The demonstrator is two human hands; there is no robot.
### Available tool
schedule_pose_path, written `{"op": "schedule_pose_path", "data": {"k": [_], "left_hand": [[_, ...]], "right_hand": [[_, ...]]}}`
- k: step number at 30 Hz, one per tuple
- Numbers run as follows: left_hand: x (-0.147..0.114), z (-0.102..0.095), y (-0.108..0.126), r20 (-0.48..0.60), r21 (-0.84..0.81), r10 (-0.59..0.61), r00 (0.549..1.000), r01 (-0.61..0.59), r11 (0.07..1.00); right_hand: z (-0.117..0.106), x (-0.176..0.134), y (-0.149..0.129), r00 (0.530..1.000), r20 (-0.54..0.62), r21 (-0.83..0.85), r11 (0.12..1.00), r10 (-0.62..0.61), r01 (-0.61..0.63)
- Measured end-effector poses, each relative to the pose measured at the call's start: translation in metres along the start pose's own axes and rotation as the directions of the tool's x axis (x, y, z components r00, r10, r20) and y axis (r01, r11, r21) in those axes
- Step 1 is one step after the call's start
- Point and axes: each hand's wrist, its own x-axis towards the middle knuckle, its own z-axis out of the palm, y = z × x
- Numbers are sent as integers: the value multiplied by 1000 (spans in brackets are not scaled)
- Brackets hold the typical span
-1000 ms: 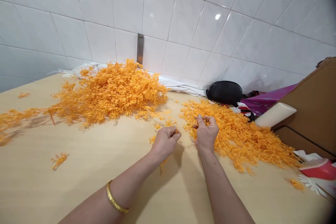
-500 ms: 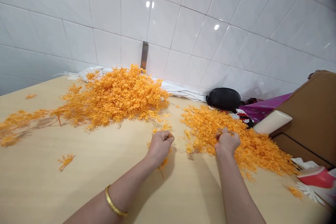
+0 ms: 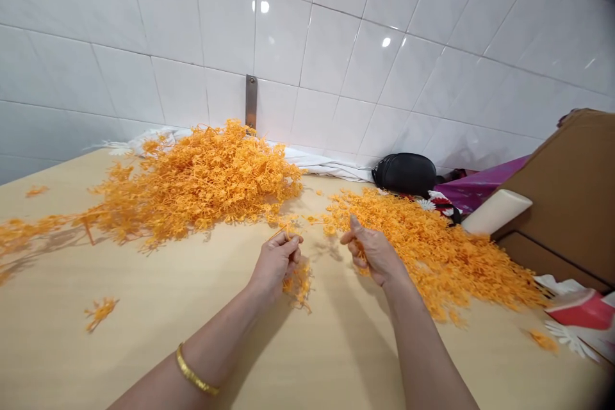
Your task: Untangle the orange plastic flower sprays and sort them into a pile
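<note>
My left hand (image 3: 277, 261), a gold bangle on its wrist, is closed on an orange artificial flower sprig (image 3: 298, 285). Its frilly ends hang below the fingers and poke out above them. Across a small gap, my right hand (image 3: 375, 251) has its thumb raised and forefinger stretched apart; nothing shows between them, though the other fingers curl partly out of sight. Beside and behind that hand spreads a low pile of loose orange flower pieces (image 3: 432, 250). Beyond my left hand rises a taller, bushy heap of orange sprigs (image 3: 206, 179).
On the wooden table (image 3: 202, 307) lies a single orange piece (image 3: 102, 312). At the back stands a black pouch (image 3: 405, 173). To the right are a cream cylinder (image 3: 500, 210), a cardboard box (image 3: 571, 198), a red item (image 3: 581, 311) and white petals (image 3: 571, 338). White tiled wall (image 3: 331, 38) behind.
My right hand has come away from the right pile toward my left hand, and its thumb and forefinger have spread. My left hand still grips the sprig. The whole view has shifted slightly.
</note>
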Motion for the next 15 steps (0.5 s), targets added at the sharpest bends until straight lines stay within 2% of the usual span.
{"op": "schedule_pose_path", "data": {"k": [2, 4, 8, 11, 13, 15], "left_hand": [[0, 1, -1, 25, -23, 5, 1000, -4, 1000], [-1, 4, -3, 74, -3, -2, 997, 2, 1000], [-4, 9, -6, 124, 151, -21, 992, 2, 989], [-8, 12, -5, 48, 258, 24, 999, -36, 965], [-11, 13, -2, -45, 321, 135, 990, -114, 940], [-14, 13, 1, -127, 409, 340, 932, -263, 874]], "right_hand": [[14, -3, 4, 993, 68, -1, 996, 93, -93], [29, -2, 10, 994, 58, 102, 990, 91, -96], [46, 4, 23, 1000, 14, 311, 950, -21, 16], [46, 8, 27, 994, -27, 366, 924, -107, 109], [43, 10, 27, 982, -78, 374, 907, -174, 190], [41, 10, 27, 963, -120, 339, 902, -241, 268]]}}
